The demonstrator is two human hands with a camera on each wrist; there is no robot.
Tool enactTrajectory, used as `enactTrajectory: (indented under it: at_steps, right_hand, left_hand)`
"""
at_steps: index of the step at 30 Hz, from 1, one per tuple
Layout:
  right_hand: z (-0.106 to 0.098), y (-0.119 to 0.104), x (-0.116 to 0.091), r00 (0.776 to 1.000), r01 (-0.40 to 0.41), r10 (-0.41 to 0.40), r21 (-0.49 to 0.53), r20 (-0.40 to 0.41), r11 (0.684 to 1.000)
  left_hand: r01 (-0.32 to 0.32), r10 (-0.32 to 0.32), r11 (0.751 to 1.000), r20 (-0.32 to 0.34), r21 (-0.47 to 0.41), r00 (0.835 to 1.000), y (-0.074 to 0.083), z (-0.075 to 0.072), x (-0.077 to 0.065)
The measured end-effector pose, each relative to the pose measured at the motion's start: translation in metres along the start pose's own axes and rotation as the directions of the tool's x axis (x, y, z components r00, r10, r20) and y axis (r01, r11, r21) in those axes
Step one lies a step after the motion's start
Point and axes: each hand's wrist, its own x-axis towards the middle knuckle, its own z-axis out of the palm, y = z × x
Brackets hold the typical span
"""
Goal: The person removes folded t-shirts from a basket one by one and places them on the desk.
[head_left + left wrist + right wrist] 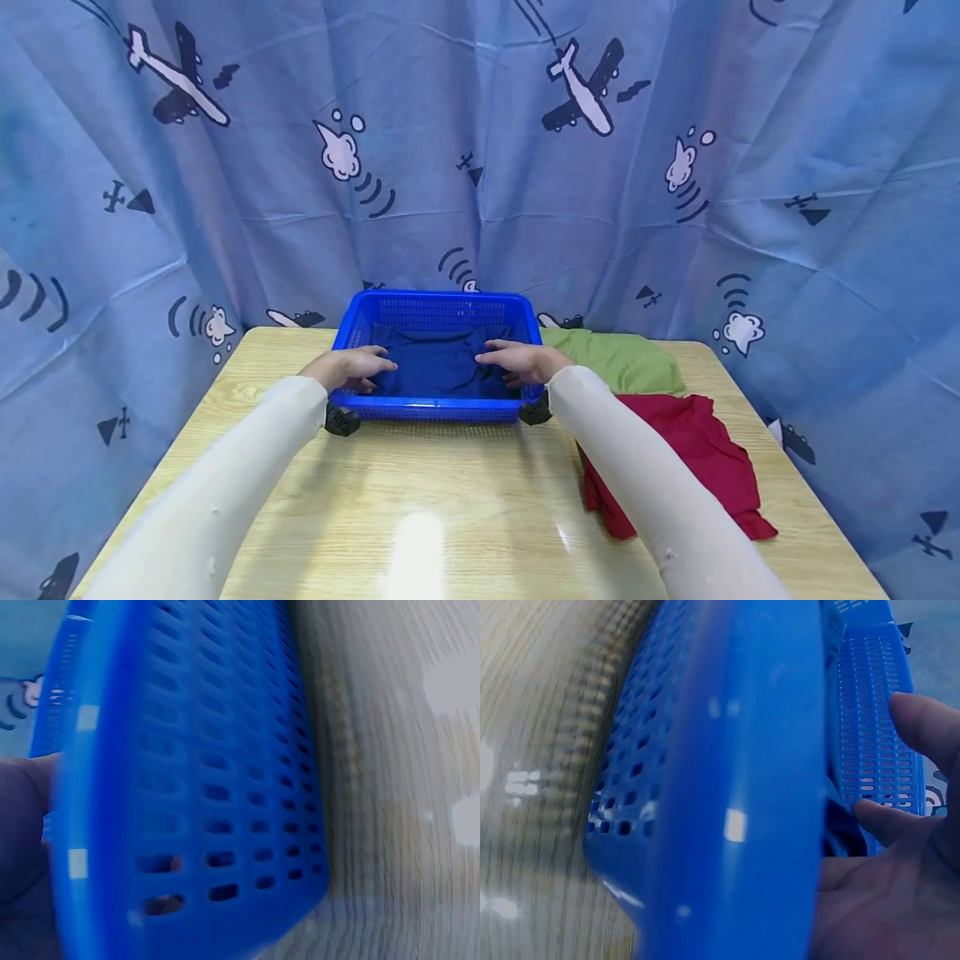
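Observation:
A blue plastic basket [435, 408] with slotted walls sits at the far side of the table, dark blue cloth [435, 362] spread across its inside. My left hand [356, 367] reaches over the basket's left side, its thumb and fingers extended above the cloth. Over the right side reaches my right hand [521, 361], pointing inward. In the right wrist view the right thumb [922, 724] and a finger stand apart, with the lower fingers partly hidden by the rim. The near wall hides most of the left hand in the left wrist view.
A green cloth [618, 358] lies right of the basket near the table's back edge. In front of it, a crumpled red cloth [690, 458] lies partly under my right sleeve. A blue patterned curtain [480, 167] hangs behind the wood-grain table [450, 500].

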Motion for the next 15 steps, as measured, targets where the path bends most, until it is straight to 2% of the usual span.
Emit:
enactTrajectory:
  at_steps: [5, 11, 15]
  right_hand:
    - [0.004, -0.003, 0.001, 1.0, 0.009, -0.009, -0.018, -0.01, 1.0]
    - [0.009, -0.005, 0.003, 0.999, 0.023, -0.028, -0.127, -0.037, 0.992]
    - [0.01, -0.006, 0.003, 0.999, -0.004, -0.004, -0.163, -0.05, 0.987]
  left_hand:
    - [-0.025, 0.027, 0.995, -0.021, 0.097, 0.999, 0.002, 0.002, -0.003]
    - [-0.072, 0.081, 0.961, -0.021, 0.268, 0.997, 0.006, 0.008, -0.001]
    - [-0.053, 0.058, 0.967, -0.012, 0.248, 0.998, 0.006, 0.011, -0.001]
